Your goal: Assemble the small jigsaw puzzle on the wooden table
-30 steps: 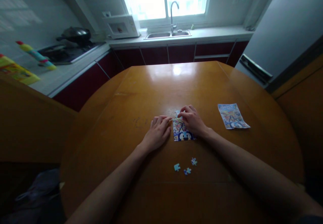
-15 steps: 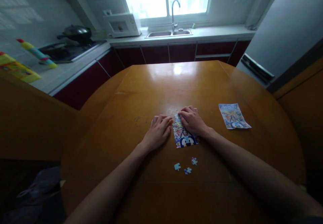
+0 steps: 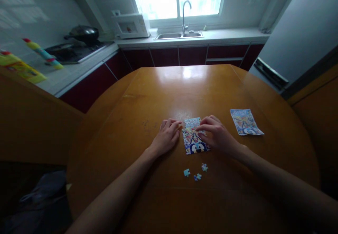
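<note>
A colourful jigsaw puzzle [image 3: 192, 131], with a blue cartoon face at its near end, lies flat on the wooden table [image 3: 158, 96]. At its left edge rests my left hand [image 3: 167, 133], fingers loosely stretched and fingertips by the border. My right hand [image 3: 215, 133] is over the puzzle's right side, fingers apart, nothing visible between them; it hides part of that edge. Nearer to me lie three loose pieces: a light blue puzzle piece [image 3: 187, 172], a blue and white puzzle piece [image 3: 197, 177] and a pale patterned puzzle piece [image 3: 204, 167].
To the right lies a creased picture sheet [image 3: 245, 122] with the same cartoon design. Beyond the table are a counter with a sink [image 3: 169, 36], a white microwave [image 3: 132, 26] and a stove with a black wok [image 3: 86, 33]. A fridge [image 3: 298, 33] stands at the right.
My right hand has drawn back to the right and towards me, uncovering the puzzle's upper part. My left hand stays at the left edge. The view has shifted slightly.
</note>
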The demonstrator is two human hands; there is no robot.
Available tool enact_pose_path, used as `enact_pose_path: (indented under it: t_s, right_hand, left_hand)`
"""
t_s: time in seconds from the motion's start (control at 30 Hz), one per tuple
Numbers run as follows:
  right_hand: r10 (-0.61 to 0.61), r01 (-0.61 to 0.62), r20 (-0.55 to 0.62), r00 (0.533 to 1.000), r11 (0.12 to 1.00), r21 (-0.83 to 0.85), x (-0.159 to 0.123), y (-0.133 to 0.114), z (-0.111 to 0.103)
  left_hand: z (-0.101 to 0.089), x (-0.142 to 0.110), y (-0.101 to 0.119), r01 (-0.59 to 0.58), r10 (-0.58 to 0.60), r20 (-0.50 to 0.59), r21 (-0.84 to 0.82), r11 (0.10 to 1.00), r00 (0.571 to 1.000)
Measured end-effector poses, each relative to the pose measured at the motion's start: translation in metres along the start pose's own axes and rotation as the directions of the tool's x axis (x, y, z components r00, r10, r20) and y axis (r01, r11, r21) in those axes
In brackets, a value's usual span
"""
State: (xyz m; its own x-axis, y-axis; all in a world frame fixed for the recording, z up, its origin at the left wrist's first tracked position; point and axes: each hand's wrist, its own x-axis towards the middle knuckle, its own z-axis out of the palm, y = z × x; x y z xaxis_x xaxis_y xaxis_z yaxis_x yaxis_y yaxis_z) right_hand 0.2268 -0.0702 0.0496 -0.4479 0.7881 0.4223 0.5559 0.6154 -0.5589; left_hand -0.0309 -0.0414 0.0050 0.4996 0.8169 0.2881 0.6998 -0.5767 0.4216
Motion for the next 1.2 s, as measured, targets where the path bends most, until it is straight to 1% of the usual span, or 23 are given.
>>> enact_pose_path:
  t_s: [0.17, 0.27, 0.37, 0.5, 0.67, 0.77, 0.87, 1.0, 1.1, 1.17, 1.2]
  right_hand:
    - [0.033, -0.035, 0.167, 0.985, 0.999, 0.006, -0.050, -0.015, 0.001]
    - [0.057, -0.055, 0.233, 0.971, 0.998, -0.014, -0.068, -0.024, 0.003]
    - [0.080, -0.073, 0.270, 0.960, 0.997, -0.038, -0.076, -0.030, 0.003]
    - [0.084, -0.072, 0.302, 0.949, 0.996, -0.050, -0.082, -0.028, 0.006]
    - [0.078, -0.067, 0.299, 0.951, 0.997, -0.048, -0.083, -0.026, 0.009]
    - [0.054, -0.048, 0.282, 0.958, 0.998, -0.030, -0.077, -0.025, 0.009]
    - [0.050, -0.053, 0.215, 0.975, 0.999, 0.008, -0.058, -0.016, 0.010]
    - [0.056, -0.059, 0.055, 0.997, 0.997, 0.047, -0.015, 0.007, 0.019]
    - [0.088, -0.086, -0.048, 0.995, 0.995, 0.044, 0.019, 0.022, 0.031]
    - [0.089, -0.087, -0.065, 0.994, 0.996, 0.033, 0.035, 0.029, 0.040]
    - [0.086, -0.085, -0.051, 0.995, 0.996, 0.024, 0.041, 0.031, 0.045]
  left_hand:
    - [0.000, 0.000, 0.000, -0.007, 0.007, 0.006, -0.005, 1.000, 1.000]
    - [0.000, 0.000, -0.001, -0.009, 0.009, 0.004, -0.010, 1.000, 1.000]
    - [0.001, 0.000, -0.002, -0.010, 0.010, -0.003, -0.025, 1.000, 1.000]
    - [0.002, 0.000, -0.003, 0.000, 0.000, -0.004, -0.034, 0.999, 1.000]
    - [0.002, 0.000, -0.004, -0.001, 0.001, -0.014, -0.031, 1.000, 1.000]
    - [0.003, -0.001, -0.004, -0.001, 0.001, -0.019, -0.036, 0.999, 1.000]
    - [0.002, 0.000, -0.003, 0.003, -0.004, -0.013, -0.035, 0.999, 1.000]
    - [0.000, 0.000, -0.001, 0.010, -0.010, -0.006, -0.025, 1.000, 1.000]
    - [-0.001, 0.000, 0.001, 0.016, -0.017, -0.010, -0.032, 0.999, 1.000]
    - [-0.001, 0.000, 0.002, 0.018, -0.019, -0.013, -0.039, 0.999, 1.000]
    - [-0.002, 0.000, 0.002, 0.020, -0.020, -0.014, -0.042, 0.999, 1.000]
